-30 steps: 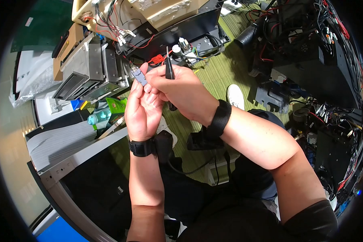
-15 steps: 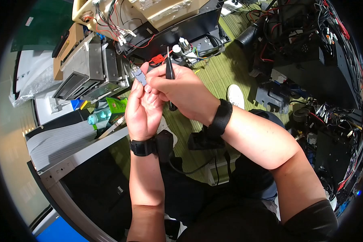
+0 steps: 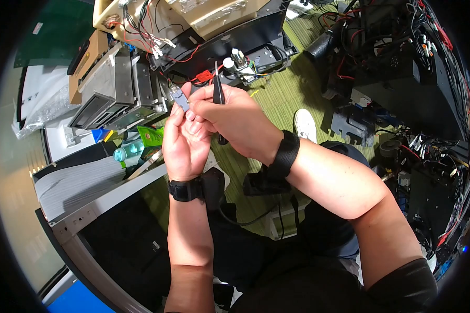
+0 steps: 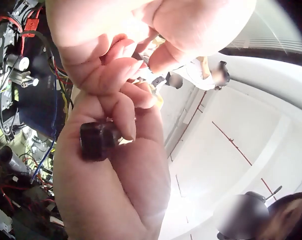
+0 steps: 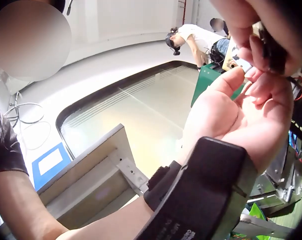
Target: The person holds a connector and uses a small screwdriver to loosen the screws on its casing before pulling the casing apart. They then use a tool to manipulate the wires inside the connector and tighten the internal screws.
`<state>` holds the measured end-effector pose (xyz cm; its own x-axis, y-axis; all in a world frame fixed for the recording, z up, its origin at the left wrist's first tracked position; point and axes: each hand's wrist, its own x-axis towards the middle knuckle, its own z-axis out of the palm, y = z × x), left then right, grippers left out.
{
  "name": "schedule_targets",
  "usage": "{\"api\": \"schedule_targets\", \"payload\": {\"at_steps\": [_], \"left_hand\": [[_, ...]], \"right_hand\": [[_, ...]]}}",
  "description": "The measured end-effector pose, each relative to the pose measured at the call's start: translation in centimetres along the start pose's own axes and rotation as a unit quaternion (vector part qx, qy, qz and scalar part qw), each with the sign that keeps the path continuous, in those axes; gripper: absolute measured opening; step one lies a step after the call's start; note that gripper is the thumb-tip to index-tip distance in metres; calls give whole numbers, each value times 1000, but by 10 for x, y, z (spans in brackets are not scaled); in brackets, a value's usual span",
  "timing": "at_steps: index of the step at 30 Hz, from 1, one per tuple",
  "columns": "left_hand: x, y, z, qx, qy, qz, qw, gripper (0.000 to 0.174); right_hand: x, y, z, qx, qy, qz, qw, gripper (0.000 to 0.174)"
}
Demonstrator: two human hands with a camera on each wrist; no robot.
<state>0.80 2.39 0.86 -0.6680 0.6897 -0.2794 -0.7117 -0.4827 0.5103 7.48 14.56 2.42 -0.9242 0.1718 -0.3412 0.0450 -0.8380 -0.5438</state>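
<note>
In the head view my left hand (image 3: 185, 143), palm up, holds a small grey connector-like block (image 3: 180, 99) with a shiny metal end at its fingertips. My right hand (image 3: 240, 117) meets it from the right, thumb and fingertips at the block's lower end. A black-handled screwdriver (image 3: 219, 95) is held in the right hand, its thin shaft pointing away from me. The butt of that handle (image 4: 95, 142) sticks out below the right fingers in the left wrist view. In the right wrist view the fingers of both hands cover most of the block.
Beyond the hands stand a beige housing (image 3: 214, 23) with loose wires and a small valve-like assembly (image 3: 237, 62). Metal boxes (image 3: 107, 94), a turquoise bottle (image 3: 128, 151) and a green packet (image 3: 150, 136) are at left. Black wired equipment (image 3: 407, 88) fills the right. Another person (image 5: 198, 40) bends over farther off.
Both hands and the grey block stay almost in place. The screwdriver has tilted very slightly in the right hand.
</note>
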Motion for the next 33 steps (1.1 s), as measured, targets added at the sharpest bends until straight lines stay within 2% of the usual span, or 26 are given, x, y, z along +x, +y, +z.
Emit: {"api": "schedule_targets", "payload": {"at_steps": [2, 8, 18, 21, 23, 27, 29, 33], "left_hand": [[0, 0, -3, -13, -10, -7, 1000, 44], [0, -1, 0, -33, 12, -14, 999, 44], [0, -1, 3, -18, 24, -10, 1000, 46], [1, -2, 2, -28, -1, -11, 1000, 47], [0, -2, 5, -16, -1, -7, 1000, 47], [0, -3, 6, -14, 16, -6, 1000, 48], [0, -2, -1, -34, -16, -10, 999, 48], [0, -1, 0, -34, -12, -11, 999, 48]], "right_hand": [[-1, 0, 3, 18, 11, -19, 1000, 7], [3, 3, -1, 2, -10, -1, 1000, 3], [-1, -2, 2, -11, -2, 0, 1000, 7], [-2, -3, 4, -15, 22, -1, 1000, 6], [1, 0, -1, -29, -10, -16, 999, 5], [2, -1, -1, -29, 1, -10, 1000, 5], [0, -2, -1, -48, -19, -6, 999, 4], [0, 2, 3, -65, -4, -6, 998, 2]]}}
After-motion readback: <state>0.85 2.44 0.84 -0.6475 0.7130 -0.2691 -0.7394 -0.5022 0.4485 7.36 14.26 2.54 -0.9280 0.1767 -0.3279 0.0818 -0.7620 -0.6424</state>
